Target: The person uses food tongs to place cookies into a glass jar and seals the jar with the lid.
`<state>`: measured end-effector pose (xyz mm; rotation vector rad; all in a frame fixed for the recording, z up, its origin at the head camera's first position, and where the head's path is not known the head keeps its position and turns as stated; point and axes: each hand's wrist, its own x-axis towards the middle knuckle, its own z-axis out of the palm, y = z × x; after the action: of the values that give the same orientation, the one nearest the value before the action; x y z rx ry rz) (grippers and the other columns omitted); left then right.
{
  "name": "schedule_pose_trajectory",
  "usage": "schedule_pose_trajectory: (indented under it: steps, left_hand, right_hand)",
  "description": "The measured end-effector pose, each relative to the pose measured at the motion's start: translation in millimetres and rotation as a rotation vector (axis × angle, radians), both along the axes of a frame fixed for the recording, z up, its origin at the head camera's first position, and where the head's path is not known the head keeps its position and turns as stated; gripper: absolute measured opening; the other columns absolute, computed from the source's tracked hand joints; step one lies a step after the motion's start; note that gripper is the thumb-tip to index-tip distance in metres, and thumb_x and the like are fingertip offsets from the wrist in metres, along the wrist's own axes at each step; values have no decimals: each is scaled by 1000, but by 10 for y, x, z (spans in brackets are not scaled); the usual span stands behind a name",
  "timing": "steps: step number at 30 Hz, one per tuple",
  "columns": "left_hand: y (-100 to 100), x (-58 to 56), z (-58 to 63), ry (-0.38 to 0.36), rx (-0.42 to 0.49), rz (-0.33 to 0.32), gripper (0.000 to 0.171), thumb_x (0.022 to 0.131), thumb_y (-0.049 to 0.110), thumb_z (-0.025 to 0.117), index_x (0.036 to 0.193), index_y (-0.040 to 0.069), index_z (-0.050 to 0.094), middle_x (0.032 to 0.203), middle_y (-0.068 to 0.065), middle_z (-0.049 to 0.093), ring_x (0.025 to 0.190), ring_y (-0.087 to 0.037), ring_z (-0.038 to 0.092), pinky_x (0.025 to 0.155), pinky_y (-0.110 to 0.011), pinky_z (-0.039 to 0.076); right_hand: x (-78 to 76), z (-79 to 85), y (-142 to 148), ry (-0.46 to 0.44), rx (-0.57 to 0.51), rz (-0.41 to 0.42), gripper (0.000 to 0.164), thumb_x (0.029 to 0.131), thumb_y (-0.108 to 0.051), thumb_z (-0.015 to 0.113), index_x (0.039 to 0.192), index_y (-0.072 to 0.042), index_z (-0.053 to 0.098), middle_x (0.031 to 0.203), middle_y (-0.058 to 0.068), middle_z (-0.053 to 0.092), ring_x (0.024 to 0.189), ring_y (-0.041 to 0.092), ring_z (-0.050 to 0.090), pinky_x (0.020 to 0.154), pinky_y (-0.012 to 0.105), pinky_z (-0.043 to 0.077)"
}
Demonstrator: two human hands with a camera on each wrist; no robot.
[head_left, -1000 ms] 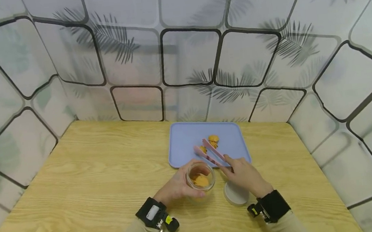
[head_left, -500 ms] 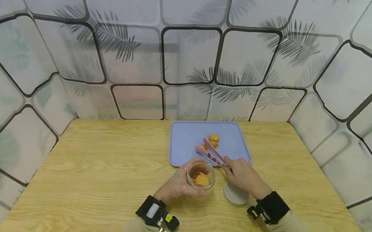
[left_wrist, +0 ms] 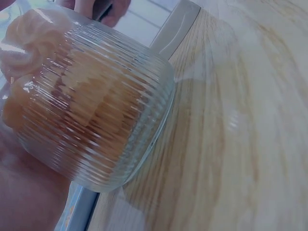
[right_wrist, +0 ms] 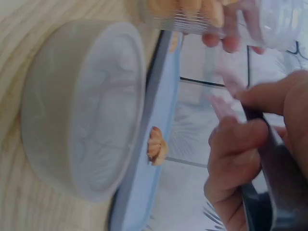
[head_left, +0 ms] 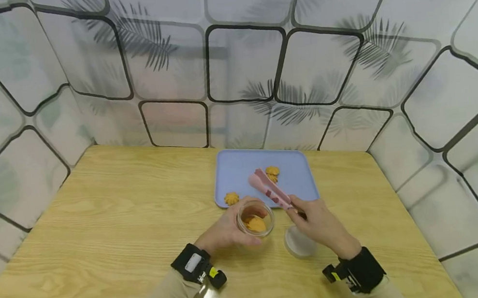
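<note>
My left hand point(head_left: 229, 231) grips a clear glass jar point(head_left: 269, 228), its open mouth facing the head camera. Ribbed sides of the jar point(left_wrist: 96, 96) show in the left wrist view, with golden cookies point(head_left: 255, 223) inside. My right hand point(head_left: 320, 225) holds tongs point(head_left: 273, 191) with pink arms and a black handle point(right_wrist: 281, 178). The tong tips are close together over the blue tray point(head_left: 240, 158). A flower-shaped cookie point(head_left: 231, 198) lies at the tray's near left corner, left of the jar. More cookies point(head_left: 272, 171) lie beyond the tong tips, partly covered by them.
A round off-white lid point(head_left: 300, 242) rests on the wooden table point(head_left: 121, 239) between the jar and my right wrist. In the right wrist view the lid point(right_wrist: 106, 115) stands close by the tray's edge. Patterned curtain walls point(head_left: 179, 77) enclose the table.
The tong arms have come closer together and risen slightly. The cookie beside the tips no longer shows there, and one now shows at the tray's near left corner. The left hand keeps the jar.
</note>
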<state>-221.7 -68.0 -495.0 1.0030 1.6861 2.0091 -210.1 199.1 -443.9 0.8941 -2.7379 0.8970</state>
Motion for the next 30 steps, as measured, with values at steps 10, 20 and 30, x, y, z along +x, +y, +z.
schedule_pose_trajectory:
  steps: [10, 20, 30]
  left_hand:
    - [-34, 3, 6, -18, 22, -25, 77, 79, 17, 88, 142, 3, 46, 134, -29, 52, 129, -48, 46, 106, -33, 48]
    - [-12, -9, 6, -12, 58, -52, 73, 80, 11, 86, 138, -4, 46, 131, -31, 53, 127, -35, 52, 108, -35, 46]
    - [-16, 11, -10, -16, 55, -30, 76, 80, 14, 87, 141, -4, 45, 132, -36, 51, 127, -35, 52, 108, -32, 47]
  right_hand:
    - [-364, -137, -143, -109, 111, 258, 36, 100, -13, 61, 133, 1, 63, 56, -13, 34, 47, -4, 25, 47, 17, 25]
    - [-484, -199, -292, -63, 230, 253, 50, 95, -18, 62, 140, 2, 58, 59, -12, 38, 51, -1, 32, 51, 19, 31]
    - [-439, -146, -385, 9, 219, 260, 28, 98, -12, 60, 122, -2, 70, 59, -10, 44, 53, -1, 38, 52, 18, 35]
